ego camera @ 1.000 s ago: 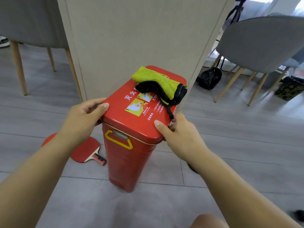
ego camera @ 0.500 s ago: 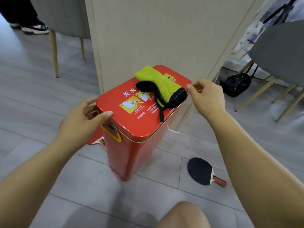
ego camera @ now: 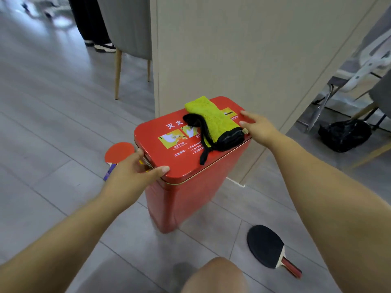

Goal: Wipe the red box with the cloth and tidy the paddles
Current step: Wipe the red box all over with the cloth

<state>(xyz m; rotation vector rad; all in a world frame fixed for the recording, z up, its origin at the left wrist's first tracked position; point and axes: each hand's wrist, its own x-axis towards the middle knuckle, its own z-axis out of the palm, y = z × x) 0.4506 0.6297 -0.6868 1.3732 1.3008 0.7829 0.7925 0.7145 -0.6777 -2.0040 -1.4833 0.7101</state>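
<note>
- red box [ego camera: 186, 197]: stands upright on the grey floor [ego camera: 53, 134], just in front of a beige panel [ego camera: 243, 49]; its lid is on, printed label facing up.
- cloth [ego camera: 209, 115]: yellow-green and folded, lying on the far right part of the lid; a black strapped piece [ego camera: 229, 140] lies against its near end, its strap trailing toward the lid's near edge.
- my left hand [ego camera: 135, 172]: grips the near left corner of the lid, thumb flat on top, fingers curled over the left edge.
- my right hand [ego camera: 258, 127]: loosely spread, holding nothing; fingertips touch the lid's right edge, just beside the cloth.
- red paddle [ego camera: 118, 152]: flat on the floor left of the box, its handle partly hidden behind my left hand.
- black paddle [ego camera: 265, 246]: flat on the floor to the right of the box's base, apart from it, handle pointing away from the box.
</note>
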